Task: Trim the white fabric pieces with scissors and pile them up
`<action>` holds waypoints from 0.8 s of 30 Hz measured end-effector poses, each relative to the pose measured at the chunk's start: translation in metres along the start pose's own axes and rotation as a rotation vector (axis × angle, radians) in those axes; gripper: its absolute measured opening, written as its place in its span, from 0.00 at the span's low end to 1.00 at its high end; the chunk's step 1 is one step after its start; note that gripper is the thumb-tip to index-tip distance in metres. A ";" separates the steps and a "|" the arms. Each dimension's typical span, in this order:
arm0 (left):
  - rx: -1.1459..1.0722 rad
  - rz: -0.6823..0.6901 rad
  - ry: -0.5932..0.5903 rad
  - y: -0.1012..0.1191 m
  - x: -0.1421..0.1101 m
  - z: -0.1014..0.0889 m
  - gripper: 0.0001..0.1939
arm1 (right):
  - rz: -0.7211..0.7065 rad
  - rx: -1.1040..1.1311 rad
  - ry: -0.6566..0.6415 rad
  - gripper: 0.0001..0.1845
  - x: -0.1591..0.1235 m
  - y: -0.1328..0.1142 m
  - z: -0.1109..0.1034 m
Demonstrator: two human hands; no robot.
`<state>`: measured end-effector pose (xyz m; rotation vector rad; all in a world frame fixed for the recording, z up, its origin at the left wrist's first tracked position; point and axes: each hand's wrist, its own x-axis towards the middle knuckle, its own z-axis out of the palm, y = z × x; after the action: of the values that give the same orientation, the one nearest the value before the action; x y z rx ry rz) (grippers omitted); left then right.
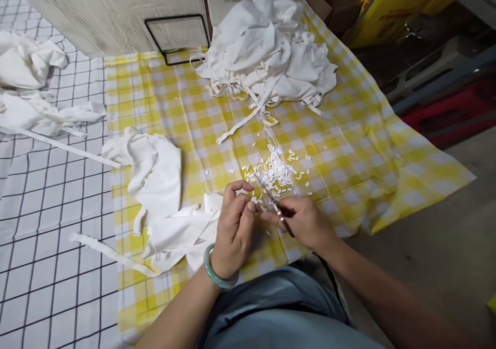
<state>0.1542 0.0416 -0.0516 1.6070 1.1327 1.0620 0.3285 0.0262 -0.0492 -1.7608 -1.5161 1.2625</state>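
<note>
My left hand (237, 215), with a green bangle on its wrist, is closed in a pinch. A white cloth garment (182, 230) with thin straps runs up to its palm side; the fingers hide the part they grip. In my right hand (304, 222) is a slim, dark-handled metal tool, which looks like thread snips (279, 213), its tip pointing up and left. The tip lies close to my left fingertips, over a loose heap of tiny white cut pieces (277, 169). Another white garment part (155, 170) spreads to the left of my left hand.
A large pile of white garments (267, 49) sits at the back, beside a black wire frame (176, 39) against a cardboard box (116, 18). More white cloth (31, 62) lies far left. A yellow checked cloth (349, 147) covers the table. An open brown box (331, 2) stands back right.
</note>
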 end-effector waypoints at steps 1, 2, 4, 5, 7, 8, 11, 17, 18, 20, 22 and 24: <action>0.001 -0.011 -0.001 0.004 -0.001 -0.002 0.14 | 0.024 0.095 -0.011 0.24 0.001 0.000 -0.002; 0.006 -0.008 -0.025 0.009 -0.004 -0.006 0.14 | 0.001 0.185 -0.020 0.22 0.001 -0.001 -0.003; 0.018 0.036 -0.162 0.022 -0.013 -0.020 0.11 | -0.132 0.312 -0.057 0.18 0.005 -0.007 0.000; 0.027 0.067 -0.250 0.028 -0.019 -0.030 0.08 | -0.203 0.334 -0.093 0.18 0.008 -0.011 0.004; 0.082 0.084 -0.327 0.034 -0.032 -0.054 0.05 | -0.289 0.321 -0.167 0.17 0.014 -0.018 0.019; 0.140 0.061 -0.262 0.032 -0.040 -0.068 0.04 | -0.301 0.296 -0.184 0.16 0.017 -0.021 0.029; 0.437 -0.077 0.140 0.016 -0.068 -0.117 0.06 | -0.313 0.173 -0.124 0.16 0.023 -0.030 0.060; 0.759 -0.225 0.032 -0.016 -0.108 -0.159 0.04 | -0.697 -0.189 -0.116 0.16 0.025 -0.060 0.105; 0.806 -0.223 0.005 -0.018 -0.110 -0.157 0.03 | -0.764 -0.237 -0.173 0.16 0.027 -0.064 0.111; 0.873 -0.205 -0.014 -0.018 -0.111 -0.154 0.02 | -0.818 -0.317 -0.272 0.13 0.034 -0.070 0.120; 0.835 -0.167 0.026 -0.015 -0.110 -0.154 0.07 | -0.763 -0.351 -0.253 0.11 0.042 -0.075 0.123; 0.691 -0.161 0.117 -0.008 -0.108 -0.156 0.07 | -0.718 -0.320 -0.125 0.10 0.045 -0.081 0.123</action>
<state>-0.0198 -0.0335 -0.0369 1.9376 1.8091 0.6942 0.1796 0.0658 -0.0519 -1.1164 -2.2417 0.7972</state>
